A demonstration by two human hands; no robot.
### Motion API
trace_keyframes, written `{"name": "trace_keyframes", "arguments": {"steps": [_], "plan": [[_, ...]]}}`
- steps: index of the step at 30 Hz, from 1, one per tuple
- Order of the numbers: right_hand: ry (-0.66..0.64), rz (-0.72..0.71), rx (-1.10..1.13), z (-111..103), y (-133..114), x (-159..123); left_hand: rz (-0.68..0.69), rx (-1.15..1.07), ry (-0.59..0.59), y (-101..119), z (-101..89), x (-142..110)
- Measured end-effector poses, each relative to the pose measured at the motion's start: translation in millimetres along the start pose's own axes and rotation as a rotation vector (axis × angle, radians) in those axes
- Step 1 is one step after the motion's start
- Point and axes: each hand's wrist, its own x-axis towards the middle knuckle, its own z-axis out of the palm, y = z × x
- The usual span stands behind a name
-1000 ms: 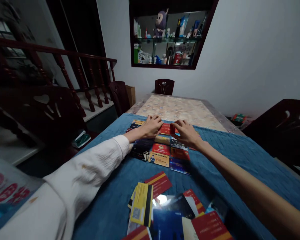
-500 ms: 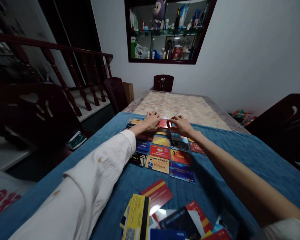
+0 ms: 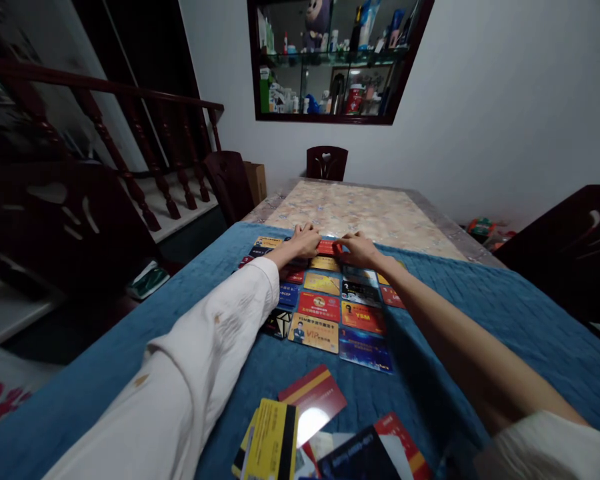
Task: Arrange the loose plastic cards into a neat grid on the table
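Note:
A red card (image 3: 329, 247) lies at the far end of rows of plastic cards on a blue cloth. My left hand (image 3: 305, 241), fingers curled down, is closed at its left end. At its right end my right hand (image 3: 357, 249) is closed with thumb and finger on the edge. Nearer rows include a gold card (image 3: 322, 283), a red card with a round emblem (image 3: 319, 307), an orange YSM card (image 3: 363, 317), a tan VIP card (image 3: 314, 332) and a dark blue card (image 3: 365, 349). My left sleeve and forearm partly hide cards on the left.
Closest to me is a loose pile with a yellow card (image 3: 270, 437), a dark red card (image 3: 314, 393) and a black card (image 3: 360, 457). The blue cloth (image 3: 180, 373) covers the near table; a patterned cover (image 3: 355, 207) lies beyond. Chairs surround it, including a far chair (image 3: 327, 172).
My right thumb and finger have drawn in closer at the red card's right end. Both hands stay in nearly the same place. The view has shifted slightly.

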Motion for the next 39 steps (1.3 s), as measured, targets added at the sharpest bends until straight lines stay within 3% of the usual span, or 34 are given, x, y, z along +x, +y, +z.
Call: {"name": "trace_keyframes", "arguments": {"steps": [26, 39], "plan": [[-0.057, -0.055, -0.03, 16.0, 4.2, 17.0, 0.031, 0.001, -0.082, -3.9, 14.7, 15.2], [-0.004, -0.017, -0.032, 4.2, 6.2, 1.8, 0.061, 0.025, -0.004, 0.7, -2.3, -6.4]]}}
